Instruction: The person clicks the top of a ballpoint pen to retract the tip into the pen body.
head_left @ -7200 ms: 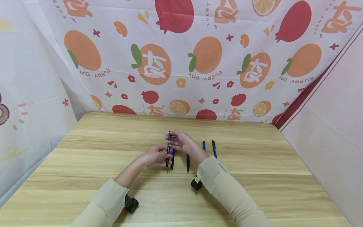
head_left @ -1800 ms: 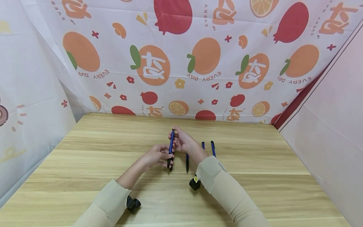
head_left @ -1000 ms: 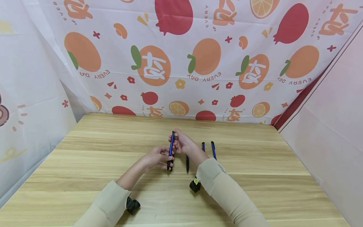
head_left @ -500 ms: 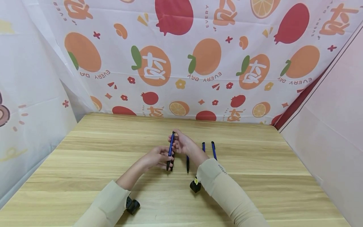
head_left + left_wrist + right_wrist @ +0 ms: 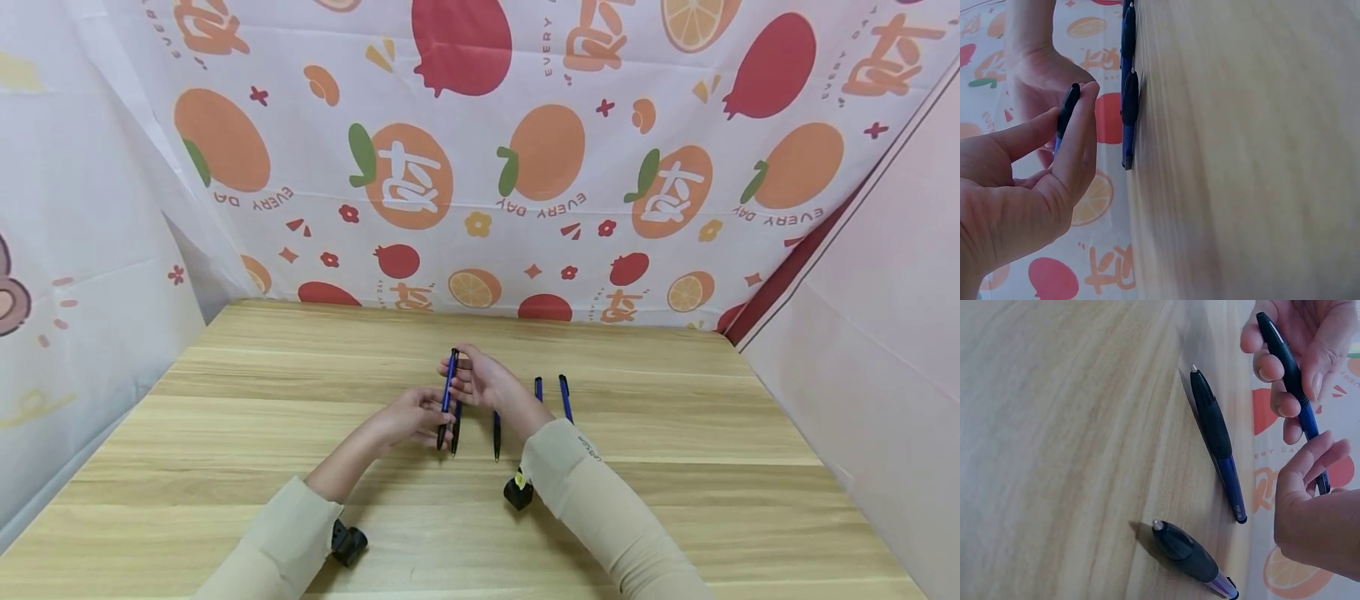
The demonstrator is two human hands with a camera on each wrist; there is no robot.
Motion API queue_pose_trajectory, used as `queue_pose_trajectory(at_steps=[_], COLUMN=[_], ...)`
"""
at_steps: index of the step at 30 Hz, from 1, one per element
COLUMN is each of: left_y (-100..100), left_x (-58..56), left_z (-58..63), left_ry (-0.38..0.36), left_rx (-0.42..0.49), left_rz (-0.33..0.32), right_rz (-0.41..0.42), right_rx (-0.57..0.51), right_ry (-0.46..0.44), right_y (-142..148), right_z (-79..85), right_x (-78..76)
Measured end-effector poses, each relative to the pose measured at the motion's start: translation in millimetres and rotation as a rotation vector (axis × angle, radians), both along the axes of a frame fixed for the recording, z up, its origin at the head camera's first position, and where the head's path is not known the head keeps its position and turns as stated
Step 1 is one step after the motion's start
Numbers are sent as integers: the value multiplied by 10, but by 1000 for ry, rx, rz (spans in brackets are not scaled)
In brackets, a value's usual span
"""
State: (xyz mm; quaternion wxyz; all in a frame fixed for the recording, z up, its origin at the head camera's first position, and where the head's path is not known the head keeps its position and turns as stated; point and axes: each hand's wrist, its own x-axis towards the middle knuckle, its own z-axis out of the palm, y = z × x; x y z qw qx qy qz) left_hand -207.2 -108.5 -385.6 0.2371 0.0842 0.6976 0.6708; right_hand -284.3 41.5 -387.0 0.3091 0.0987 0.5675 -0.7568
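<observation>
A blue pen (image 5: 447, 392) with a black grip is held up between both hands, above the table. My left hand (image 5: 408, 417) pinches its black grip end between thumb and fingers, plain in the left wrist view. At the other end, my right hand (image 5: 480, 379) holds the blue barrel near the top, its fingertips around it in the right wrist view. No metal point shows at the held pen's black end (image 5: 1275, 344). Just beside it on the table lies a matching pen (image 5: 457, 429), its metal tip out. Another pen (image 5: 1213, 419) lies further right, tip also showing.
Two more blue pens, one (image 5: 538, 387) partly behind the right forearm and one (image 5: 566, 398) to its right, lie on the wooden table (image 5: 675, 500). A fruit-print cloth (image 5: 465, 233) hangs along the back edge. Black wrist cameras (image 5: 349, 544) sit under both cuffs.
Over the last half second the held pen has shifted slightly left, uncovering more of the pen lying beneath it. The right fingers have spread a little; the pens on the table stay put.
</observation>
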Motion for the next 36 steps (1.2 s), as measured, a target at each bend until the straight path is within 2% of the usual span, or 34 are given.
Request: queue_pose_trajectory(at_steps=[8,18,23,26,33,36], left_y=[-67,-136,-138,-133,-119,-110], left_x=[-16,-29,-47,-53,-63,-81], left_z=[7,2,-10,-12,49,65], left_ry=[16,-1,-3,40,316,377], left_rx=[-40,-123,-206,-312,-765,-853], left_rz=[34,62,91,104,128,115], right_rz=[25,40,32,15,14,7], right_rx=[-5,142,170,184,241,265], right_ry=[74,165,183,177,234,259], right_y=[-88,-182,-245,-302,-418,-455], right_z=[-18,-32,-48,-49,-71,-88], right_x=[7,28,28,25,-14,-38])
